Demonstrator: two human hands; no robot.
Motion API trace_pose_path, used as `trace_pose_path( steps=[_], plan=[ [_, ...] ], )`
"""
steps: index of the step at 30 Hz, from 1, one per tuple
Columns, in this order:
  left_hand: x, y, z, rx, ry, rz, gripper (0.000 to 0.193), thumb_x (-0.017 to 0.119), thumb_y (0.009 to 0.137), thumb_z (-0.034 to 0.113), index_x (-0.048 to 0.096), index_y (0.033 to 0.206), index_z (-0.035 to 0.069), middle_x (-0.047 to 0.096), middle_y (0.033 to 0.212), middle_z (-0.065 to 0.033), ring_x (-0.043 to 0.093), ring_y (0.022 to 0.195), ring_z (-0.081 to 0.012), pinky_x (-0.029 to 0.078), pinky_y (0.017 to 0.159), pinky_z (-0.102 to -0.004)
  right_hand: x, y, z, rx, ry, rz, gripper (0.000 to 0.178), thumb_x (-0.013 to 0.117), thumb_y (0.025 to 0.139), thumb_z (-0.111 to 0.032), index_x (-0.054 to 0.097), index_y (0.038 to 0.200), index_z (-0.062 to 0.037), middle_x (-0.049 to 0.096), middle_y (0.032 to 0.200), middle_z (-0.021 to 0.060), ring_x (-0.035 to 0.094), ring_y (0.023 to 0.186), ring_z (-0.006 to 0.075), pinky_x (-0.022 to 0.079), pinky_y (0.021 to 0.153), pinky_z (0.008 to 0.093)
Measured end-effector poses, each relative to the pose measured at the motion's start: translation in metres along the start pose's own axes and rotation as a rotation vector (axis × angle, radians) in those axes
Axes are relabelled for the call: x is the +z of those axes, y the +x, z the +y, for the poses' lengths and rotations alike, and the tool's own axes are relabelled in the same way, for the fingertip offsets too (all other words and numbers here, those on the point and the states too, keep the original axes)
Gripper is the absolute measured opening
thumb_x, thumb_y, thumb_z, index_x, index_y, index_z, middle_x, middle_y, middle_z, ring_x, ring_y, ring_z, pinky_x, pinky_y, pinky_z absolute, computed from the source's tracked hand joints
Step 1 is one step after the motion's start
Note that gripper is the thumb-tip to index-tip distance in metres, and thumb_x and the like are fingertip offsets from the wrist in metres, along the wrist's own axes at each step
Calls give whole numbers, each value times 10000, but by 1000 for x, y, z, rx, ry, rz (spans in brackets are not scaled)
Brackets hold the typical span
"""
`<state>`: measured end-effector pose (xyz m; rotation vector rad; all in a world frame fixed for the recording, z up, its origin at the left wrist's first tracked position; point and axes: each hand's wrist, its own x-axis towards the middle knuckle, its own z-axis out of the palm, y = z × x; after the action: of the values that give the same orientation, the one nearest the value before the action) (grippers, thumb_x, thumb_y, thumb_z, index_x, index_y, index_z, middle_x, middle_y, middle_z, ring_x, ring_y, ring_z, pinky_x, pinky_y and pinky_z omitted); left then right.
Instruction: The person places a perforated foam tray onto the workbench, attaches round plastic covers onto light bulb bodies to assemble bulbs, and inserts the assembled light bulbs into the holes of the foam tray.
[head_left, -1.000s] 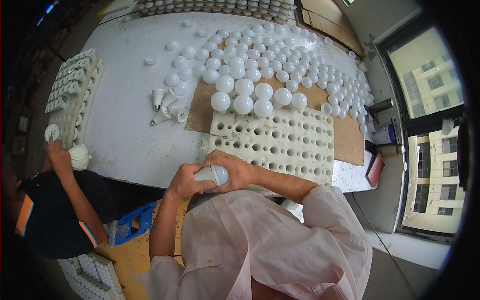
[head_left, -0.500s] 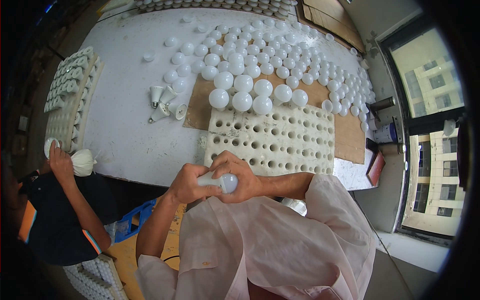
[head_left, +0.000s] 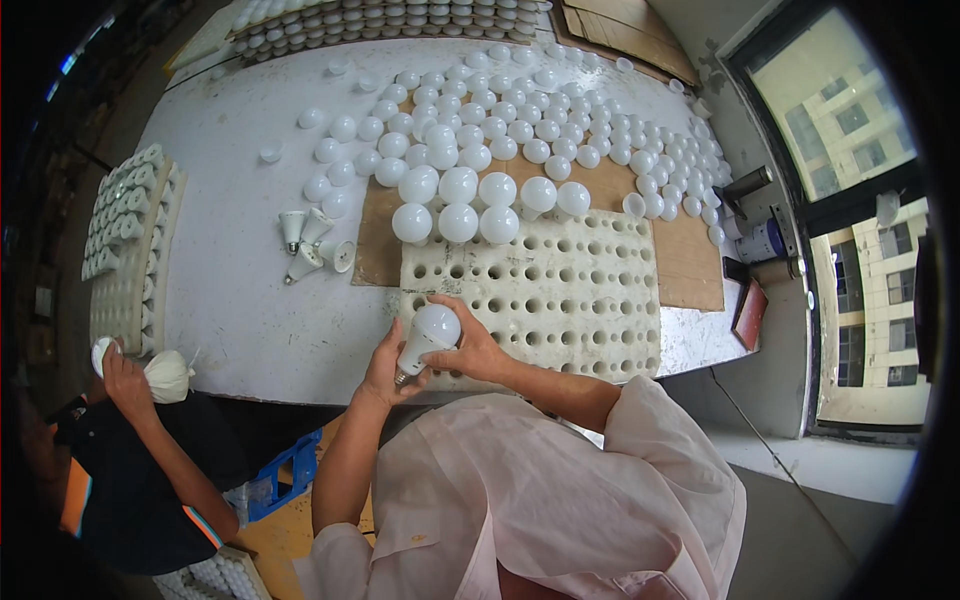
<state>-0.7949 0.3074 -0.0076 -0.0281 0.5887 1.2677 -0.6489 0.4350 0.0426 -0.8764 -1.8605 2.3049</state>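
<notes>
A white light bulb [head_left: 414, 352] is between my hands, tilted, its round dome up and its screw base down toward the left. My left hand [head_left: 381, 372] is closed around the lower body near the base. With thumb and fingers, my right hand [head_left: 476, 350] grips it where the dome meets the body. Just beyond sits a white foam tray [head_left: 540, 295] full of round holes. Assembled bulbs [head_left: 458, 222] stand in two rows in its far part. Several bulb bodies without domes [head_left: 306, 262] lie on the table, left of the tray.
Many loose white domes [head_left: 520, 130] cover the white table [head_left: 230, 200] and a cardboard sheet [head_left: 690, 270]. Stacked trays of bulbs [head_left: 390, 20] line the far edge. A co-worker's hand [head_left: 127, 385] holds a white piece at the left, beside another tray [head_left: 125, 310]. A window [head_left: 850, 130] is at the right.
Both hands have raised the bulb from near my body to over the tray's near edge, turning its dome upward. The view has shifted slightly. The co-worker's hand stays nearly in place.
</notes>
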Motion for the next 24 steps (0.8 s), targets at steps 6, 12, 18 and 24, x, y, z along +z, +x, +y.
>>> trace_pose_path(
  steps=[6,12,18,24],
  plan=[
    [-27,-4,-11,64,373,344,511,553,925,434,539,1136,-31,651,994,-173,676,677,-210,446,447,-235,-61,0,30,-321,-307,466,825,821,681,-167,352,1349,-45,481,1214,157,511,1146,266,427,980,375],
    [-52,0,1,155,411,548,305,589,930,235,567,1088,-25,676,1008,-183,689,677,-196,450,437,-219,-163,29,13,-538,-855,891,824,799,649,-116,359,1344,-60,456,1218,205,501,1102,361,448,949,426],
    [-74,-2,28,243,829,709,321,665,867,161,584,1113,-29,672,1055,-184,691,780,-179,494,534,-246,-168,41,-2,-468,-1091,925,628,777,711,-184,513,1271,-80,469,1262,196,449,1192,361,400,998,471],
    [-113,8,84,741,1634,1089,592,679,736,-12,447,1281,-20,435,1379,-274,432,1276,-402,366,1057,-427,-93,100,-101,-602,-718,430,404,728,797,-132,587,1167,-51,627,1040,114,625,943,222,522,822,349]
  ],
)
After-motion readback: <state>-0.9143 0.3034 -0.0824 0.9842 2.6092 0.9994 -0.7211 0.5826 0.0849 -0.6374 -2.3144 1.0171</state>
